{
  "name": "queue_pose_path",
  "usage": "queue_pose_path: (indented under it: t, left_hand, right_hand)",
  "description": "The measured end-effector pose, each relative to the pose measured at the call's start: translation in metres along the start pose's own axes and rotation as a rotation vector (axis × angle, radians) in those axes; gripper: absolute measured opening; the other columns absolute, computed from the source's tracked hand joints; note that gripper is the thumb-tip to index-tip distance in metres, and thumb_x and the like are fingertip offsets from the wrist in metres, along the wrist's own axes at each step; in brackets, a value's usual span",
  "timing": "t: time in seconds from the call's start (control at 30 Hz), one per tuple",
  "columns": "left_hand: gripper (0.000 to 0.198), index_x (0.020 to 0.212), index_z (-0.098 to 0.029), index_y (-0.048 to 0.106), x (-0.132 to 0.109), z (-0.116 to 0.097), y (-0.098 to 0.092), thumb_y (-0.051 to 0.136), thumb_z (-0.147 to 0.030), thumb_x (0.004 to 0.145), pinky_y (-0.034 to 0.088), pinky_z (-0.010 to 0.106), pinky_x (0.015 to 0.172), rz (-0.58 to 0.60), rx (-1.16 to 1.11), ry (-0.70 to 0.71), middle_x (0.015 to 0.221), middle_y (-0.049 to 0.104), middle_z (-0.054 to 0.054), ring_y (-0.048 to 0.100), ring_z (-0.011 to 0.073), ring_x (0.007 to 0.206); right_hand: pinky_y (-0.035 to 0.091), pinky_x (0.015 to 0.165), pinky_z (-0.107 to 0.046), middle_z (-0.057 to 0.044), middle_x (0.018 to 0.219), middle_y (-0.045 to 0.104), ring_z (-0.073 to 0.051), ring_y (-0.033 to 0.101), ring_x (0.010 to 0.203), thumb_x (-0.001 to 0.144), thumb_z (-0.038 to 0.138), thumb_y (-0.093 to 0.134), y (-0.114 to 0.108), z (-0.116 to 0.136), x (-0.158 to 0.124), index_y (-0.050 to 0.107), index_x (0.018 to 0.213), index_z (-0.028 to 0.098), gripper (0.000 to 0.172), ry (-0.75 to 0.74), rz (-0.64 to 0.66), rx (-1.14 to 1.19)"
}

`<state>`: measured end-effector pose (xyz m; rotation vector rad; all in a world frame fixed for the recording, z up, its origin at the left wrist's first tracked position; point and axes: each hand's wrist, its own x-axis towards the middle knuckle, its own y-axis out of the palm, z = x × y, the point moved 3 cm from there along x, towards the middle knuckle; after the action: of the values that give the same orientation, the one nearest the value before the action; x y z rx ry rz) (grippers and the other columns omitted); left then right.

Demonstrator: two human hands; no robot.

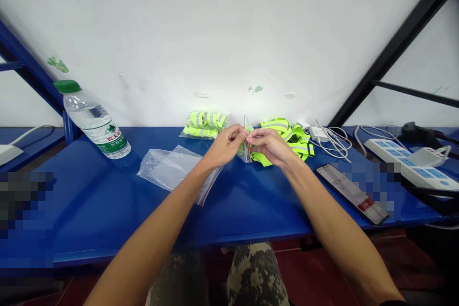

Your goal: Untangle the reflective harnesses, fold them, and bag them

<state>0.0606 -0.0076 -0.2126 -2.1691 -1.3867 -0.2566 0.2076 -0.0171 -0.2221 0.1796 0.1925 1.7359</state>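
My left hand and my right hand meet over the middle of the blue table, both closed. Between them is a clear zip bag with a red strip along its mouth, pinched by the fingers of each hand. What the bag contains is mostly hidden. Behind my right hand lies a loose pile of neon yellow reflective straps with grey stripes. To the left of my left hand, another clear bag holds rolled yellow reflective straps. Flat clear zip bags lie beneath my left forearm.
A water bottle with a green cap stands at the left. On the right are a phone, a white charger with coiled cable and a power strip. A white wall rises behind the blue table.
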Motion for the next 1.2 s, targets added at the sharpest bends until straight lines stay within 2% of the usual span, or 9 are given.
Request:
queue_pose_path:
  t: [0.1,0.2,0.3,0.43,0.57,0.73,0.93,1.03,1.2]
  left_hand:
    - [0.032,0.078,-0.016,0.054,0.0,-0.002,0.0,0.052,-0.044,0.094,0.028,0.023,0.053,0.016,-0.061,-0.001,0.059,0.045,-0.004,0.041,0.0095,0.055]
    - [0.032,0.078,-0.017,0.053,0.0,-0.003,-0.001,0.055,-0.046,0.092,0.036,0.023,0.058,0.037,-0.12,0.001,0.062,0.048,-0.003,0.047,0.0105,0.059]
    - [0.032,0.079,-0.017,0.055,0.0,-0.004,-0.001,0.057,-0.046,0.091,0.041,0.024,0.064,0.071,-0.165,-0.004,0.068,0.054,-0.001,0.052,0.0116,0.065]
    - [0.035,0.078,-0.017,0.054,0.001,-0.002,0.001,0.057,-0.05,0.09,0.038,0.024,0.063,0.053,-0.18,-0.005,0.066,0.051,-0.002,0.048,0.0116,0.065]
    - [0.04,0.076,-0.018,0.05,0.001,-0.001,0.003,0.059,-0.056,0.086,0.03,0.023,0.056,0.039,-0.258,-0.029,0.063,0.041,-0.005,0.038,0.0096,0.059]
    - [0.041,0.078,-0.018,0.048,-0.002,-0.003,0.005,0.055,-0.057,0.089,0.019,0.025,0.05,0.103,-0.213,-0.048,0.06,0.032,-0.006,0.027,0.0088,0.053]
    - [0.036,0.078,-0.019,0.048,-0.004,-0.004,0.009,0.051,-0.052,0.093,0.018,0.024,0.048,0.119,-0.11,-0.034,0.06,0.031,-0.006,0.026,0.0088,0.051]
    - [0.035,0.078,-0.019,0.048,-0.005,-0.004,0.011,0.05,-0.05,0.094,0.023,0.023,0.049,0.109,-0.096,-0.03,0.06,0.036,-0.006,0.03,0.0086,0.051]
    - [0.031,0.079,-0.018,0.049,-0.005,-0.003,0.014,0.05,-0.045,0.095,0.035,0.022,0.057,0.125,-0.18,-0.011,0.068,0.047,-0.003,0.046,0.01,0.061]
  right_hand:
    - [0.049,0.072,-0.032,0.0,0.065,0.064,-0.013,0.059,0.065,0.047,0.027,0.089,-0.001,0.0,0.0,0.069,0.062,0.016,0.027,0.003,0.039,0.012]
    - [0.049,0.072,-0.032,-0.001,0.066,0.065,-0.014,0.061,0.067,0.051,0.03,0.089,-0.002,0.0,-0.001,0.069,0.064,0.016,0.028,-0.004,0.081,0.036]
    - [0.051,0.074,-0.032,-0.001,0.065,0.064,-0.014,0.06,0.066,0.053,0.036,0.089,-0.004,0.001,-0.001,0.069,0.064,0.016,0.031,-0.033,0.07,0.024]
    - [0.051,0.076,-0.033,-0.002,0.07,0.068,-0.016,0.063,0.071,0.058,0.046,0.088,-0.006,0.005,-0.003,0.072,0.071,0.017,0.035,-0.19,0.022,-0.157]
    - [0.049,0.078,-0.031,-0.003,0.079,0.072,-0.017,0.063,0.077,0.063,0.042,0.085,-0.003,0.006,-0.006,0.075,0.077,0.018,0.03,-0.293,0.109,-0.374]
    - [0.047,0.075,-0.03,-0.002,0.071,0.07,-0.015,0.062,0.07,0.066,0.039,0.083,-0.006,0.003,-0.004,0.074,0.071,0.018,0.024,-0.244,0.15,-0.315]
    - [0.048,0.074,-0.03,-0.001,0.068,0.07,-0.014,0.062,0.068,0.06,0.032,0.085,-0.016,0.0,-0.001,0.075,0.068,0.018,0.018,-0.178,0.13,-0.205]
    - [0.051,0.076,-0.032,-0.002,0.07,0.07,-0.015,0.065,0.07,0.061,0.035,0.085,-0.017,-0.001,-0.003,0.075,0.07,0.017,0.023,-0.145,0.145,-0.173]
    - [0.056,0.075,-0.035,-0.002,0.073,0.07,-0.016,0.066,0.065,0.064,0.041,0.085,-0.019,0.004,-0.008,0.071,0.078,0.018,0.03,-0.224,0.162,-0.23]
